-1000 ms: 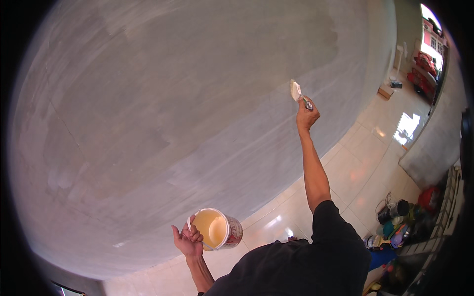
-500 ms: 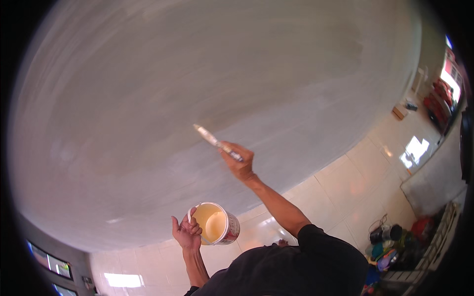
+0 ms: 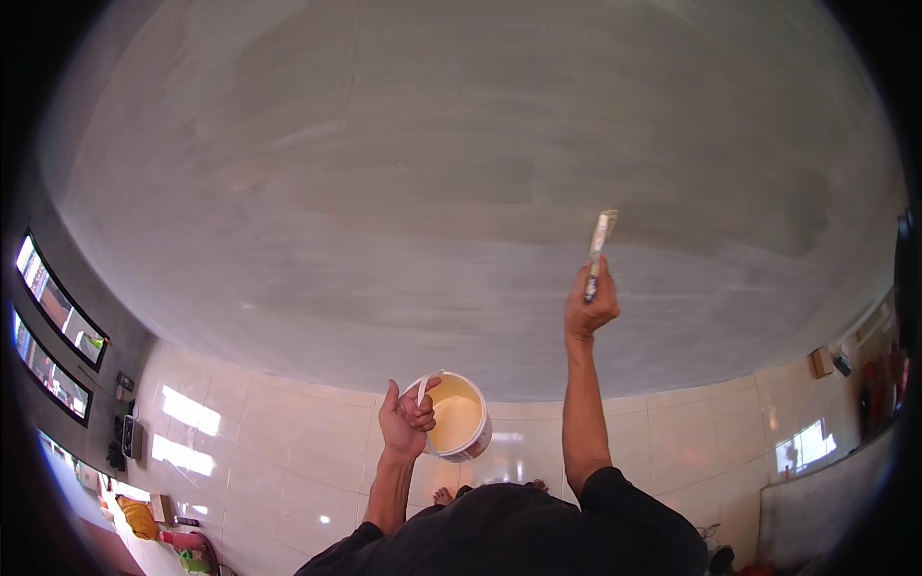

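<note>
My right hand (image 3: 593, 301) is closed around the handle of a paintbrush (image 3: 599, 240), its bristles pointing up against the grey wall (image 3: 461, 173). Darker, wet-looking patches spread over the wall to both sides of the brush. Lower and to the left, my left hand (image 3: 407, 420) is closed on the handle of a white bucket (image 3: 483, 441), thumb sticking up. The bucket hangs tilted so that its open mouth shows a pale yellowish inside; how much liquid is in it I cannot tell.
Glossy light floor tiles (image 3: 279, 432) run along the foot of the wall. Windows (image 3: 60, 312) line the left side. A yellow cloth-like thing (image 3: 137, 516) lies at the lower left. At the right are a small brown box (image 3: 820, 363) and a grey panel (image 3: 802, 509).
The view has turned toward the left. My right hand has carried the paintbrush rightward along the wall, and the brush now stands more upright. My left hand still holds the bucket.
</note>
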A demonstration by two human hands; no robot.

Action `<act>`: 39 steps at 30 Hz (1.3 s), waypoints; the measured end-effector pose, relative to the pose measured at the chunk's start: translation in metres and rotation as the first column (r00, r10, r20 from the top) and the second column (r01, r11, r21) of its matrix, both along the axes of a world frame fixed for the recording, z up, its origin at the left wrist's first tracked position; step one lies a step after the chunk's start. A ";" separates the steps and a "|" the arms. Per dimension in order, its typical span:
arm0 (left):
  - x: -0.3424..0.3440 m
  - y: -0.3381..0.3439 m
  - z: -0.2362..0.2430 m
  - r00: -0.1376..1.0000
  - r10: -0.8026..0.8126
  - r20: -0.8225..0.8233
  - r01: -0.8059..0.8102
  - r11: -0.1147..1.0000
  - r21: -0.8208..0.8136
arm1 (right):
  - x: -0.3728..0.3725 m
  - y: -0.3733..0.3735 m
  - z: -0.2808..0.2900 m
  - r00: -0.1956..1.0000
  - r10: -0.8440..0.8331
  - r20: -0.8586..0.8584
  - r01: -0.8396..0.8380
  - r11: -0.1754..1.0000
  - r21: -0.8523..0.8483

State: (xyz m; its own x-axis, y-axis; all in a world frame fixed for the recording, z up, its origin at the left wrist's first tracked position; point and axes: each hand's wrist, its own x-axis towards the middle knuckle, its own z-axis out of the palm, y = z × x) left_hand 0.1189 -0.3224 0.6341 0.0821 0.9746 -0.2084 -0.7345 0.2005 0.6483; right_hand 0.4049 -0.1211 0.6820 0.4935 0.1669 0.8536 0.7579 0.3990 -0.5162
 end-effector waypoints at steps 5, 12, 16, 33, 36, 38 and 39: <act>0.000 0.002 -0.003 0.999 0.002 -0.054 -0.003 1.000 -0.017 | -0.114 0.014 0.004 0.973 0.230 0.026 -0.231 0.973 0.010; 0.000 0.007 -0.023 0.993 0.014 -0.119 -0.018 0.999 -0.035 | -0.221 0.036 0.001 0.832 0.535 0.146 -0.544 0.838 0.033; -0.009 0.011 -0.033 0.978 0.028 -0.208 -0.041 0.998 -0.056 | -0.213 0.020 0.016 0.684 0.714 0.149 -0.718 0.695 -0.040; 0.014 -0.005 0.030 0.991 0.011 -0.135 -0.002 0.998 0.069 | -0.023 -0.173 0.028 0.423 0.607 -0.673 -0.901 0.201 -0.384; 0.011 -0.008 0.027 0.992 0.032 -0.124 -0.019 0.994 0.106 | -0.042 -0.164 0.002 0.414 0.711 -0.568 -0.856 0.090 -0.510; 0.008 -0.008 0.026 0.993 0.009 -0.121 0.005 0.994 0.110 | -0.062 -0.158 -0.012 0.423 0.740 -0.523 -0.790 0.017 -0.613; 0.006 -0.006 0.028 0.993 -0.013 -0.116 0.024 0.995 0.101 | -0.075 -0.155 -0.016 0.426 0.754 -0.500 -0.757 -0.005 -0.653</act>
